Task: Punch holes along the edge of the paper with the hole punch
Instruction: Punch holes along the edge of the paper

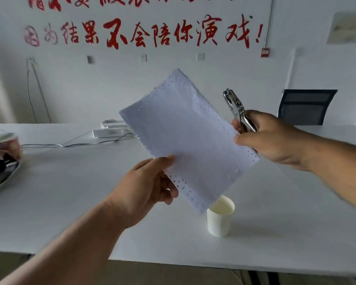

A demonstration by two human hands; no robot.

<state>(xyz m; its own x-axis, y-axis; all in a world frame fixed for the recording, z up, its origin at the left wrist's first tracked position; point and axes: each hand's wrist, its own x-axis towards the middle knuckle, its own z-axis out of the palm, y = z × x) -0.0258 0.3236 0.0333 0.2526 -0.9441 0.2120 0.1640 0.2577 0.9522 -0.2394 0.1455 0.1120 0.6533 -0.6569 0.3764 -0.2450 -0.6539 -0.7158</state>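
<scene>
A white sheet of paper (pixel 185 136) is held up in the air, tilted, with rows of punched holes along its edges. My left hand (pixel 150 188) pinches its lower left edge between thumb and fingers. My right hand (pixel 273 138) grips the handles of a silver metal hole punch (pixel 235 109), whose jaws point upward, away from the sheet. The thumb and a fingertip of that same hand also touch the paper's right edge.
A white paper cup (pixel 220 217) stands on the white table (pixel 70 202) just below the paper. A power strip with cables (pixel 111 131) lies at the back. A tray with dark items and a bowl (pixel 2 161) sits at far left. A dark chair (pixel 305 106) stands behind the table.
</scene>
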